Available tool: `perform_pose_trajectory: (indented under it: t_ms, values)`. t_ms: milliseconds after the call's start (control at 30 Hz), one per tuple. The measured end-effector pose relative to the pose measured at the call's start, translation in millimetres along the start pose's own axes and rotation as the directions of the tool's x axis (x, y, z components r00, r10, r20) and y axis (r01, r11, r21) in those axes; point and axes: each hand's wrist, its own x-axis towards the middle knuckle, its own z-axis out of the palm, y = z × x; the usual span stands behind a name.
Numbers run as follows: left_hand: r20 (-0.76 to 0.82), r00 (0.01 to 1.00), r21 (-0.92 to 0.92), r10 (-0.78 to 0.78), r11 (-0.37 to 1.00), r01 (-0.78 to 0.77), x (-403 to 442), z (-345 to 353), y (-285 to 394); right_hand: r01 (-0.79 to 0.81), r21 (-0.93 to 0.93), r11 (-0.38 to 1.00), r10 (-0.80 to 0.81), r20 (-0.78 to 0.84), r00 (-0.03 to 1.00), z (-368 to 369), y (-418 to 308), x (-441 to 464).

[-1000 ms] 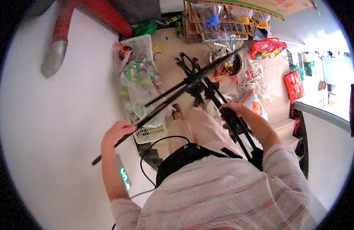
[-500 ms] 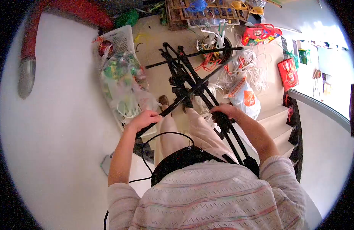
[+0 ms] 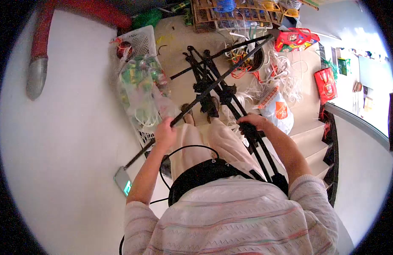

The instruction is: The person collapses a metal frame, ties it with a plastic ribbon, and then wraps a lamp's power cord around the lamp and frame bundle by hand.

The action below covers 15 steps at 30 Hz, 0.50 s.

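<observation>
A black folding frame [image 3: 205,78] of long bars and joints stands in front of my legs. My left hand [image 3: 165,135] is closed around a long black bar [image 3: 222,78] that slants across the frame, from the upper right down to the lower left. The lower end of that bar comes out past my wrist, near a small flat device [image 3: 122,180] with a green glow. My right hand [image 3: 252,122] is closed on the frame at a thick dark joint, where two parallel bars run down to my right hip. The fingers' undersides are hidden.
On the left stands a white plastic basket [image 3: 148,36] with bagged bottles. Ahead are a wooden rack [image 3: 205,17], a dark round container [image 3: 259,59] and loose white strips [image 3: 285,72]. At right lie a white bag [image 3: 275,117] and red bags [image 3: 326,85], beside descending stairs [image 3: 309,136].
The slanting bar has swung: its far end now lies higher, and its lower end shows past my left hand. My left hand has turned more upright. The right hand keeps its hold.
</observation>
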Motion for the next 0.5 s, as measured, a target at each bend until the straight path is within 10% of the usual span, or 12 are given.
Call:
perform_pose_trajectory:
  t_ms: [300,500]
  values:
    - [-0.426,0.892,-0.150,-0.150,0.984,0.094,-64.0,-70.8,-47.3,-0.022,-0.017,1.000,0.022,-0.036,0.999,-5.4,-10.4,-6.2]
    - [-0.392,0.879,-0.012,-0.273,0.956,0.292,-136.5,-121.2,-107.6,-0.081,-0.094,0.992,0.082,0.016,0.996,-12.0,-30.5,-18.2]
